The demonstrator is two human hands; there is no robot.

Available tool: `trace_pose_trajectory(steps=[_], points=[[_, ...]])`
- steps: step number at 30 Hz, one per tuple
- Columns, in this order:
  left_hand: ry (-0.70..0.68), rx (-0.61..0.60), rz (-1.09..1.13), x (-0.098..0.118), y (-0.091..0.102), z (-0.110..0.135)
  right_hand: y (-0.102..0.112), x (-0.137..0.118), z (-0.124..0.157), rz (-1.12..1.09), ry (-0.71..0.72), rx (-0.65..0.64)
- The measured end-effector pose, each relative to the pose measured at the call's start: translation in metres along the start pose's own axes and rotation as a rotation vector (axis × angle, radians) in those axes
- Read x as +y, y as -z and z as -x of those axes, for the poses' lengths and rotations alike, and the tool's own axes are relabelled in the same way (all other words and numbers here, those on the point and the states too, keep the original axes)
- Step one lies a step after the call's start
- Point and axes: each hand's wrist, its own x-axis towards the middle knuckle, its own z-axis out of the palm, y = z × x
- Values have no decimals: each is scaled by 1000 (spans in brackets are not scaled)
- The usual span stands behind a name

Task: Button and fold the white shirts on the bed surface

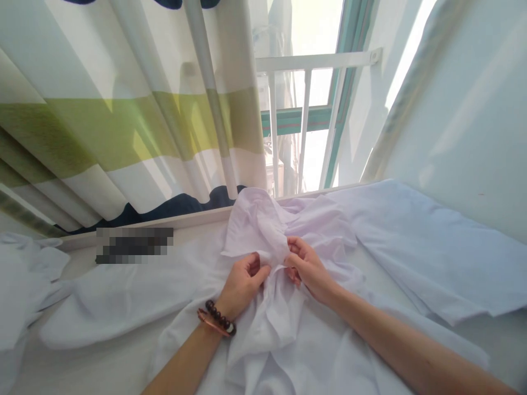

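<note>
A white collared shirt (267,323) lies spread and wrinkled before me, its collar (255,219) toward the window and one long sleeve (135,296) stretched out to the left. Just below the collar, my left hand (245,280) pinches the front edge of the cloth between thumb and fingers. Dark beads and a copper-coloured band circle that wrist. My right hand (304,269) grips the opposite front edge, close to the left one. Whether a button sits between the fingertips cannot be made out.
More white cloth lies at the right (432,247) and in a heap at the far left (28,291). Behind the bed's raised edge (197,218) hang striped curtains (164,120). White window bars (304,126) stand at the back. A pixelated dark object (134,245) lies left.
</note>
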Motion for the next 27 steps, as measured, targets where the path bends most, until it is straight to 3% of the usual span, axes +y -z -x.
trace_pose_trajectory(steps=[5,9,12,19,24,27], points=[[35,-50,114,-7,1,4,2,2,-4,7,-43,-70],[106,-156,300,-9,8,0,3,4,-4,90,-8,-87],[154,-160,373,-10,12,-2,2,4,-2,149,37,-124],[186,-131,326,-6,17,-1,0,8,3,282,92,-236],[128,-110,245,-11,17,-3,-1,6,2,359,183,-176],[90,-48,185,-9,13,-3,-1,4,0,270,118,-172]])
